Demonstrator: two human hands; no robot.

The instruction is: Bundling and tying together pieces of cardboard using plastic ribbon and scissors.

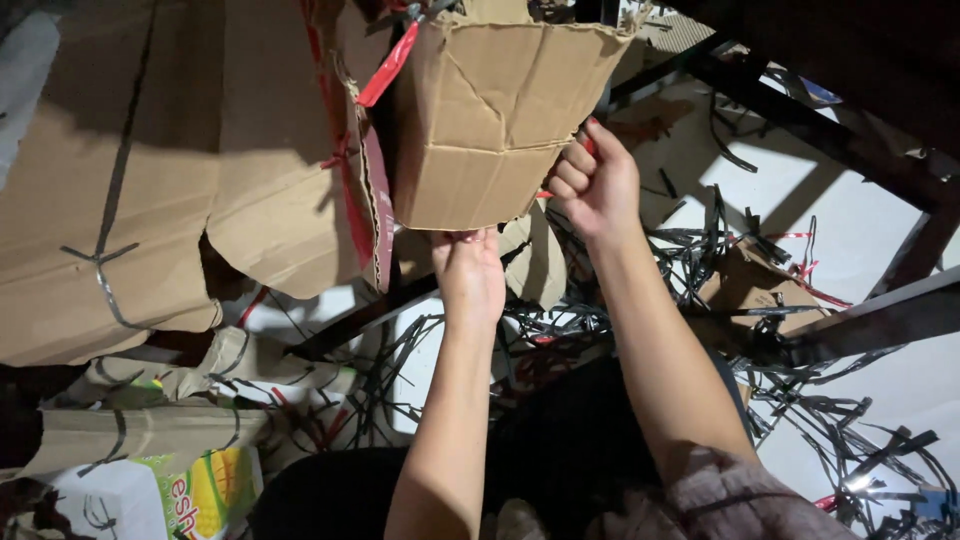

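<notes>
Cardboard box, torn and creased, hangs at twelve o'clock. Left hand grips its bottom edge from below; right hand, at its four o'clock, is fisted on its side edge. Flattened cardboard lies at nine o'clock, black strapping at four.

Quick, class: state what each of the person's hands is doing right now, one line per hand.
Left hand: closed, gripping the bottom edge of the torn cardboard box.
Right hand: closed in a fist at the box's right edge, apparently around a red strap.
</notes>
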